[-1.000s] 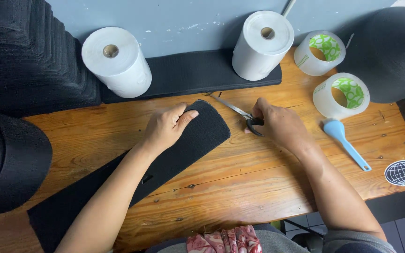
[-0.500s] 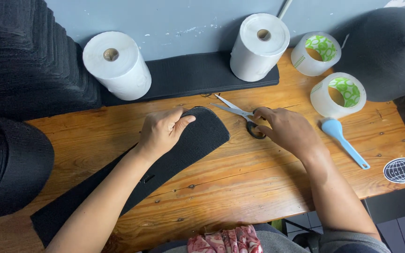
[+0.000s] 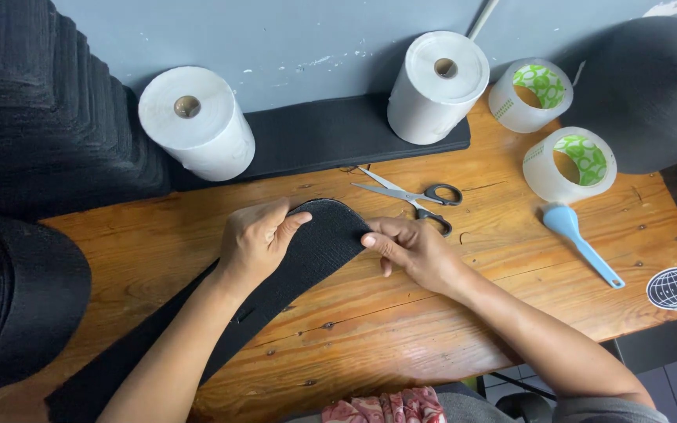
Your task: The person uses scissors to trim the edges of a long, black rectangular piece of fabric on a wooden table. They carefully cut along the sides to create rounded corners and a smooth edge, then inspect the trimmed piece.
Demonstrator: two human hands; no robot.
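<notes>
Both hands grip the black felt strip [image 3: 307, 251]: left hand [image 3: 254, 244] pinches its far rounded end, right hand [image 3: 410, 252] presses the right edge. Scissors [image 3: 413, 196] lie loose just beyond. I judge I'm checking the trimmed end; next needs careful smoothing

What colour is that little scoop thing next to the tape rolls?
Light blue, best seen in the head view: the scoop lies on the wooden table.
</notes>
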